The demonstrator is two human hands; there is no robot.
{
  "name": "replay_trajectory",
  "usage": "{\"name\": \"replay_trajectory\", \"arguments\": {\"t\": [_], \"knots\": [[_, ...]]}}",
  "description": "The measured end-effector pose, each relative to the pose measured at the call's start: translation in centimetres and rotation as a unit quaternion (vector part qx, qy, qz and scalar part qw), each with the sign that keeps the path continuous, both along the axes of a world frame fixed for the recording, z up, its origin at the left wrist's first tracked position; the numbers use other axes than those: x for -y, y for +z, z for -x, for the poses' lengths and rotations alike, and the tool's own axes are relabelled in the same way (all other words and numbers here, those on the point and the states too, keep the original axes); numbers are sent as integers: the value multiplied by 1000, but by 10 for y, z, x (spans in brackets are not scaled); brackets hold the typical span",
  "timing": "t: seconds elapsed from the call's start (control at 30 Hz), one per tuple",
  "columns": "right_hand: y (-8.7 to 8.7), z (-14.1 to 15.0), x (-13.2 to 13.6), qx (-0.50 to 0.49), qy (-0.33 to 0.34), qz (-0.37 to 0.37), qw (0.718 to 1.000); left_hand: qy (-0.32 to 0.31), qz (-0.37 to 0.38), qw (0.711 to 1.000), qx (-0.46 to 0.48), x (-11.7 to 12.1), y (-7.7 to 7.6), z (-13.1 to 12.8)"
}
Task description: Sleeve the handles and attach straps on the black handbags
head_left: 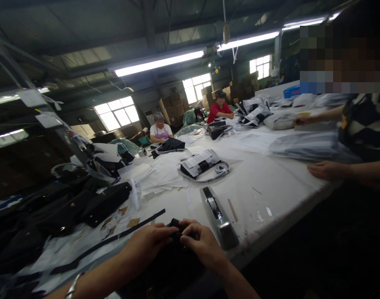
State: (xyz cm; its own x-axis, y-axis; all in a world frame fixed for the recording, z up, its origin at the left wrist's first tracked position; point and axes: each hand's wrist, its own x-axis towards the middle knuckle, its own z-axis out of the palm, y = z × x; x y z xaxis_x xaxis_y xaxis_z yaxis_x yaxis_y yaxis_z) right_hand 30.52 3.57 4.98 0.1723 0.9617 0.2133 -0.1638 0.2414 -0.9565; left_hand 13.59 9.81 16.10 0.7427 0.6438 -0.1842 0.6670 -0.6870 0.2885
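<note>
At the near table edge, a black bag [174,270] lies in deep shadow below my hands. My left hand [149,241] has its fingers pressed together on the bag's black strap end. Close beside it, my right hand [204,245] pinches the same dark part with thumb and forefinger; the exact detail between the fingertips is too dark to make out. A long black strap [115,240] stretches across the table left of my hands. Just right of them stands a grey tape dispenser [219,220].
Several black bags [105,203] are heaped at left. A wrapped bag [202,164] with a coiled strap lies mid-table near white sheets [159,174]. A co-worker's hand [325,170] is at right, by plastic-wrapped goods [305,145]. Two people sit across the table [239,182].
</note>
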Motion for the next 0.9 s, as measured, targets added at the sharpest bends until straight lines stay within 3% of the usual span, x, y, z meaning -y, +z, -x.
{"name": "replay_trajectory", "arguments": {"t": [0.13, 0.27, 0.4, 0.57, 0.9], "knots": [[-1, 1, 2, -72, 36, 27, 996, -9, -52, 999, 11, 9, -3, -7], [-2, 8, 6, -83, 20, 60, 995, 7, -79, 996, 40, 14, -8, -17], [-14, 7, 6, -5, -43, 72, 996, 11, -102, 993, 63, 15, -14, -15], [-35, -4, 12, 94, -199, 69, 973, 34, -109, 992, 49, 17, -16, -3], [-42, -27, 61, 192, -264, 80, 942, 30, -102, 994, 26, 18, -14, 0]]}}
